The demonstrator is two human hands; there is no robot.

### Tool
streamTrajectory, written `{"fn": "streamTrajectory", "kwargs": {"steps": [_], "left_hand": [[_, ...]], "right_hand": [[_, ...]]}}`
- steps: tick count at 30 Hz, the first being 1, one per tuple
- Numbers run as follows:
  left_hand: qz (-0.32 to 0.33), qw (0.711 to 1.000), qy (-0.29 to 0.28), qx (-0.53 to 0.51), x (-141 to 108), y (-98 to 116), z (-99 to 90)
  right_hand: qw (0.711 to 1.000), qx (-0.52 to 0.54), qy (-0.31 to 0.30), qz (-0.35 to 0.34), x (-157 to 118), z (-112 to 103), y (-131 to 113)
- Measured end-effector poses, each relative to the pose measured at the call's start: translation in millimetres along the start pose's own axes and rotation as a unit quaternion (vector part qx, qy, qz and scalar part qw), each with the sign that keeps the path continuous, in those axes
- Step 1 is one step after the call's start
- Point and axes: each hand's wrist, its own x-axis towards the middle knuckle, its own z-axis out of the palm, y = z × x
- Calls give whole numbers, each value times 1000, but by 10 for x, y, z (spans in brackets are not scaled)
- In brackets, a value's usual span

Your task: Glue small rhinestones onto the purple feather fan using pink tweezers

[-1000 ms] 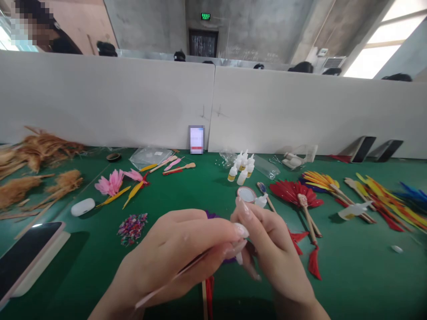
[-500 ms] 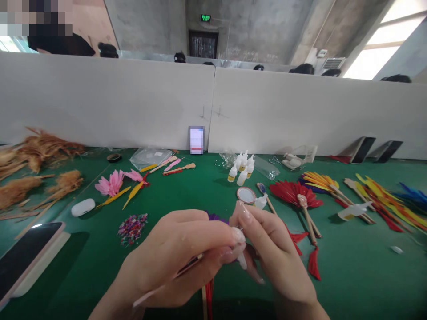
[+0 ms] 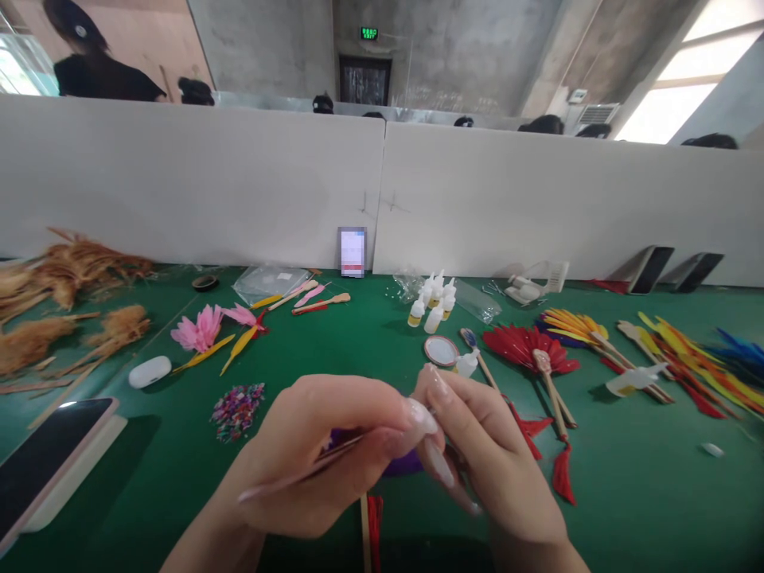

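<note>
Pink slender tool (image 3: pixel 280 485) held in left hand (image 3: pixel 334 406), end protruding wristward, right hand (image 3: pixel 493 446) alongside, its grip unclear.

Head view: faces forward, down across green table (image 3: pixel 322 342), close above.

2 hands (image 3: pixel 495 454), 1 slim pale tool (image 3: pixel 280 483); squeeze bottles (image 3: pixel 434 320): at least 5 bunched, plus 2 separate; 1 red feather fan (image 3: pixel 519 345); 2 pink blooms (image 3: pixel 199 328); 1 sequin heap (image 3: pixel 237 411); 1 small white case (image 3: pixel 150 372); 1 red-rimmed lid (image 3: pixel 441 350); 1 black ring (image 3: pixel 205 282); 1 lit upright screen (image 3: pixel 352 252); 2 propped dark slabs (image 3: pixel 652 269); 1 exit sign (image 3: pixel 368 33); 2 white panels (image 3: pixel 208 183)
</note>
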Motion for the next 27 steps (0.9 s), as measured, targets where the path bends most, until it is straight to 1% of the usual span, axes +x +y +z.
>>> {"fn": "streamTrajectory", "kwargs": {"steps": [4, 6, 9, 12, 18, 22, 27], "left_hand": [[-9, 996, 47, -78, -5, -41, 58], [-16, 993, 56, -100, 11, -51, 86], [-25, 995, 51, -88, 25, -46, 101], [-26, 996, 51, -72, -8, -29, 90], [-25, 995, 92, -40, -57, 14, 93], [-14, 997, 68, -36, 12, 13, 97], [-3, 998, 52, -47, 36, -8, 55]], "right_hand": [[1000, 29, 8, -1, 8, 13, 9], [999, 48, 9, -5, 9, 17, 16], [998, 67, 13, -3, 6, 18, 19], [998, 59, 16, 7, 0, 15, 14], [997, 78, -18, 8, -7, -14, 22], [996, 83, -23, 6, 12, -27, 37], [998, 67, 5, 6, 8, -7, 35]]}}
